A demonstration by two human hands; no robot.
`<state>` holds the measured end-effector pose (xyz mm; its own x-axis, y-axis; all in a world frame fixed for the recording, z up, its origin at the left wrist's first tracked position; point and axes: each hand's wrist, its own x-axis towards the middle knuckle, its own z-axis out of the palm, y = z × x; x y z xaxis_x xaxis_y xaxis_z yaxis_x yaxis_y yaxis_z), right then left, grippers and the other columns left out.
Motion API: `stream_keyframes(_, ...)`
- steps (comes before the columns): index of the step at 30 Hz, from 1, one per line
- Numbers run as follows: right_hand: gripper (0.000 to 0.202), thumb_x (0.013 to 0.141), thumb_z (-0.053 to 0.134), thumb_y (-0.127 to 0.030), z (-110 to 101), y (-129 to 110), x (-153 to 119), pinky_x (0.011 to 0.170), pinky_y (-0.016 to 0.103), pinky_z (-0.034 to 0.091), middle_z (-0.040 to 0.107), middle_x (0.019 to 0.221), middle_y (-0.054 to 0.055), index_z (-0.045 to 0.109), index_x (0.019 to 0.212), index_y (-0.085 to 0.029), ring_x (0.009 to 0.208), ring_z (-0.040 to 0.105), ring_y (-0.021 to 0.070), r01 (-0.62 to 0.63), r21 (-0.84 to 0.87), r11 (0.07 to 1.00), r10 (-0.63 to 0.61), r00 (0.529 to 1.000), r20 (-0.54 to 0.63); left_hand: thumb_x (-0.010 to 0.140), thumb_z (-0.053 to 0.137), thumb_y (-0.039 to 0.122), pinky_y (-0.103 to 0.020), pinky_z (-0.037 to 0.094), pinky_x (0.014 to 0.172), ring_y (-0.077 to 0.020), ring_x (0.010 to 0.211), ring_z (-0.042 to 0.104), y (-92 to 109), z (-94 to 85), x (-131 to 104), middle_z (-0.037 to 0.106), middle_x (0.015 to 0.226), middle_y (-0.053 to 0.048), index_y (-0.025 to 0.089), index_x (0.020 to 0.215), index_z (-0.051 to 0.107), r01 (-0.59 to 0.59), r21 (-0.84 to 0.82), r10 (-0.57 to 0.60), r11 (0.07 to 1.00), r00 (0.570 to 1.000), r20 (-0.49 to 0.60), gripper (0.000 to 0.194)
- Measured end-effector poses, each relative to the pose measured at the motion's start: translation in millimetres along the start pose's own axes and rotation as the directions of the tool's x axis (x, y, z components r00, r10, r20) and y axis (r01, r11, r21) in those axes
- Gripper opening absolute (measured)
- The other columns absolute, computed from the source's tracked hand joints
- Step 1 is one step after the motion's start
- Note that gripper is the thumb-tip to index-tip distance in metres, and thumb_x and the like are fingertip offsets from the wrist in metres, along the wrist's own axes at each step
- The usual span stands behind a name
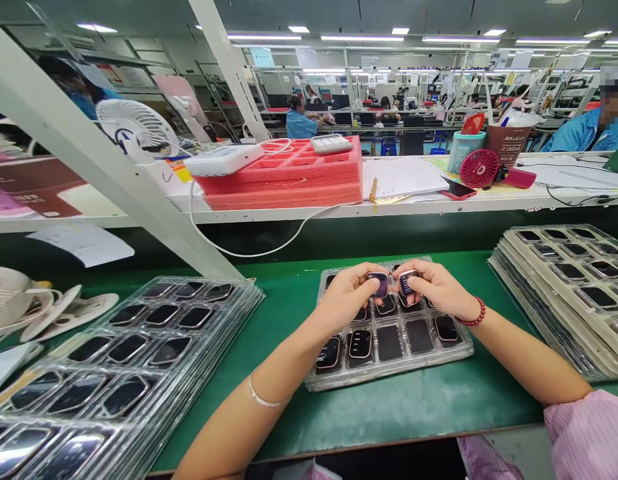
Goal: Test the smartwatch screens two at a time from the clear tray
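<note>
A green bench top (389,407) spread across the lower half of the frame, smooth and slightly glossy. Directly on it lay a left stack of clear trays (206,363) at lower left, a single-looking central tray (389,369) near the middle, and a right stack of trays (536,300) at the right edge. Above, a white shelf (419,208) crossed the frame, bearing red foam (283,193) left of centre, then papers (401,177), a red-edged phone (459,189), a pink fan (480,168) and a teal cup (466,155) toward upper right.
</note>
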<state>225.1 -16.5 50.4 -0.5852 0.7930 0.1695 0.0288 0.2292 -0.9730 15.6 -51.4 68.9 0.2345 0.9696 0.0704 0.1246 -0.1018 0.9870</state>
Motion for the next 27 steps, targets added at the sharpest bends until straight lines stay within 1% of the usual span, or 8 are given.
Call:
stream_keyframes(5,0.023,0.089,0.059,-0.029,0.6,1.9,1.2,0.059,0.025,0.056,0.068,0.09,0.005,0.063,0.106,-0.014,0.061,0.063,0.01,0.001,-0.02,1.0,-0.001,1.0,-0.014,0.08,0.061,0.032,-0.022,0.04,0.048,-0.0141,0.061,0.065,-1.2,0.7,1.8,0.073,0.085,-0.005,0.015,0.098,0.067,0.004,0.013,-0.004,1.0,1.0,-0.005,0.026)
stream_keyframes(7,0.027,0.087,0.06,-0.025,0.4,3.3,2.4,0.059,0.024,0.056,0.068,0.095,0.006,0.062,0.112,-0.015,0.065,0.064,0.0106,-0.009,-0.023,1.0,0.009,1.0,-0.01,0.077,0.064,0.031,-0.022,0.042,0.049,-0.0152,0.064,0.066,-2.4,0.4,3.6,0.074,0.087,-0.006,0.015,0.1,0.066,-0.01,0.002,0.01,1.0,1.0,-0.015,0.028)
stream_keyframes(11,0.044,0.083,0.059,-0.019,-0.9,6.0,4.7,0.06,0.023,0.058,0.067,0.11,0.008,0.056,0.127,-0.018,0.075,0.068,0.0121,-0.02,0.014,1.0,0.02,1.0,0.023,0.07,0.072,0.027,-0.027,0.051,0.062,-0.017,0.072,0.067,-6.4,-0.7,7.3,0.075,0.089,-0.005,0.016,0.102,0.063,-0.047,-0.058,0.044,0.997,0.998,-0.05,0.035)
stream_keyframes(14,0.045,0.083,0.056,-0.016,-1.2,6.9,5.0,0.061,0.022,0.058,0.067,0.109,0.008,0.055,0.129,-0.017,0.075,0.069,0.0117,-0.013,0.01,1.0,0.013,0.999,0.037,0.071,0.072,0.027,-0.031,0.054,0.071,-0.0178,0.074,0.068,-8.2,-0.7,8.4,0.074,0.086,-0.005,0.015,0.1,0.063,-0.048,-0.095,0.042,0.994,0.997,-0.067,0.033)
stream_keyframes(17,0.051,0.079,0.059,-0.011,-0.5,5.8,4.2,0.065,0.022,0.058,0.067,0.114,0.008,0.055,0.129,-0.018,0.079,0.069,0.0119,0.01,-0.009,1.0,-0.009,0.999,0.035,0.067,0.074,0.021,-0.032,0.053,0.079,-0.0194,0.085,0.069,-7.5,-0.1,7.8,0.074,0.089,-0.004,0.016,0.102,0.063,-0.052,-0.083,0.045,0.995,0.995,-0.084,0.037)
stream_keyframes(19,0.05,0.078,0.058,-0.011,-0.2,4.7,3.6,0.065,0.022,0.058,0.067,0.116,0.008,0.056,0.128,-0.018,0.079,0.069,0.0116,0.016,-0.008,1.0,-0.016,0.999,0.042,0.066,0.076,0.021,-0.032,0.053,0.079,-0.02,0.086,0.069,-6.9,-0.1,7.3,0.074,0.089,-0.004,0.016,0.102,0.063,-0.055,-0.083,0.048,0.995,0.995,-0.087,0.038)
stream_keyframes(22,0.047,0.081,0.054,-0.012,-0.4,3.4,3.2,0.061,0.021,0.057,0.069,0.112,0.008,0.057,0.128,-0.017,0.075,0.069,0.0111,0.004,0.009,1.0,-0.005,0.998,0.057,0.07,0.075,0.029,-0.032,0.054,0.075,-0.0197,0.08,0.069,-7.0,-1.0,7.1,0.073,0.085,-0.004,0.016,0.1,0.064,-0.046,-0.107,0.039,0.993,0.997,-0.071,0.035)
stream_keyframes(27,0.054,0.075,0.056,-0.008,-1.9,2.8,3.3,0.065,0.022,0.058,0.067,0.12,0.01,0.055,0.129,-0.017,0.081,0.07,0.0128,0.017,0.01,1.0,-0.017,0.999,0.052,0.067,0.075,0.019,-0.033,0.053,0.083,-0.0203,0.09,0.068,-7.4,-2.1,7.2,0.073,0.095,-0.005,0.017,0.108,0.062,-0.051,-0.044,0.047,0.998,0.995,-0.089,0.043)
